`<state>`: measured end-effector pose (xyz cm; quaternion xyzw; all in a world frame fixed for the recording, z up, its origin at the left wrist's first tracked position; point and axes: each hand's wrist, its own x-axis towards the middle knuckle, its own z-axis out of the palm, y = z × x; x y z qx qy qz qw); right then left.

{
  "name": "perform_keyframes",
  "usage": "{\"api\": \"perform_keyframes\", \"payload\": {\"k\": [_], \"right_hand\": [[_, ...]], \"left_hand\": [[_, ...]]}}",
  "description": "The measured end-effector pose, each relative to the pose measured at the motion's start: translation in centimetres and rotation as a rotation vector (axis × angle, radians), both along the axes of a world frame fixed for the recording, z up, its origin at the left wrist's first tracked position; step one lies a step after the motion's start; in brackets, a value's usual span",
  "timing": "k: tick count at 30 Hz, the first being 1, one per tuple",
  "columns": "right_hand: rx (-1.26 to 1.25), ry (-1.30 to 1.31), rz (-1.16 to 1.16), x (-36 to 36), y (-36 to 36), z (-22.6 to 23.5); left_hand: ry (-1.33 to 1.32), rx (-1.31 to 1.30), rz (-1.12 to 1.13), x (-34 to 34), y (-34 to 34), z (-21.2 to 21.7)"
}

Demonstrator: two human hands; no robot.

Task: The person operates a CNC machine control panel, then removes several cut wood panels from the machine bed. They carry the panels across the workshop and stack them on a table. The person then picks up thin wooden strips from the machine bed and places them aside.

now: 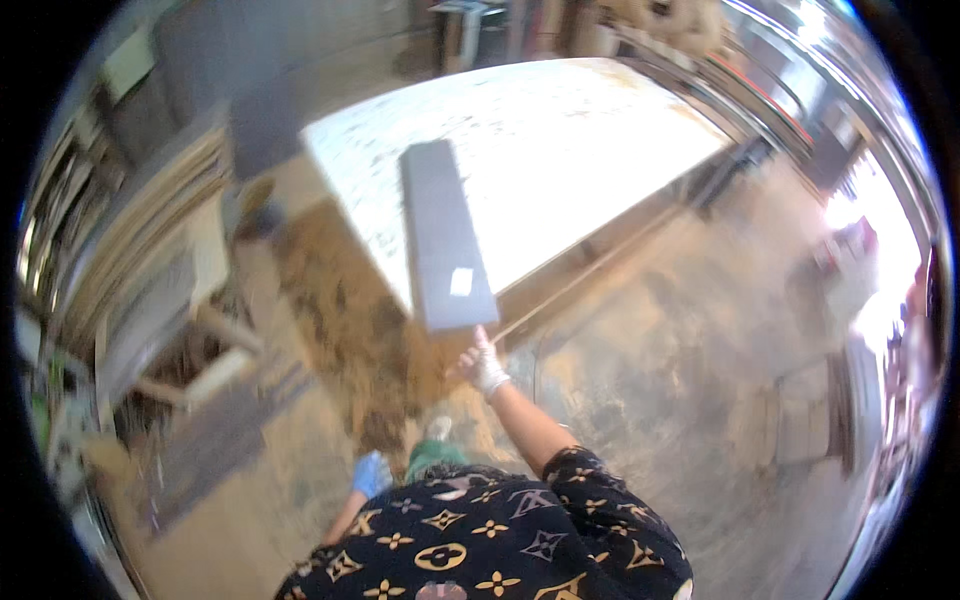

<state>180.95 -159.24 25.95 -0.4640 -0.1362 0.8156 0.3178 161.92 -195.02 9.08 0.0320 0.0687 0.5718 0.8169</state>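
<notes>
A long dark grey board (447, 230) with a white label near its close end lies on the white-topped table (590, 130), its close end jutting past the table's corner. My right hand (482, 365), in a whitish glove, reaches up to that end. One finger points at the board's near corner, at or very close to its edge, and the other fingers spread to the left. My left hand (372, 475), in a blue glove, hangs low beside my body, away from the board. Its fingers are blurred, and nothing can be made out in it.
To the left, a stack of long boards (165, 220) rests on a wooden support frame (215, 375). Dark flat pieces (215, 450) lie on the floor below it. Brown dust (350, 330) covers the floor by the table. Panels (810, 415) stand at the right.
</notes>
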Motion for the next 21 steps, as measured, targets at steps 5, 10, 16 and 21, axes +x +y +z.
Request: {"api": "perform_keyframes", "payload": {"k": [5,10,16,21], "right_hand": [[0.158,-0.073,-0.630,-6.7,7.1,-2.1],[0.178,-0.118,-0.564,-3.0,5.3,-0.2],[0.080,-0.164,-0.580,11.5,-0.5,5.2],[0.180,-0.162,-0.695,24.8,-13.0,11.9]], "left_hand": [[0.685,-0.584,0.112,-6.4,13.0,12.9],[0.945,-0.511,-0.166,-9.2,27.0,16.6],[0.517,-0.340,-0.380,-1.7,36.7,17.0],[0.320,-0.497,-0.198,9.0,42.4,18.0]]}}
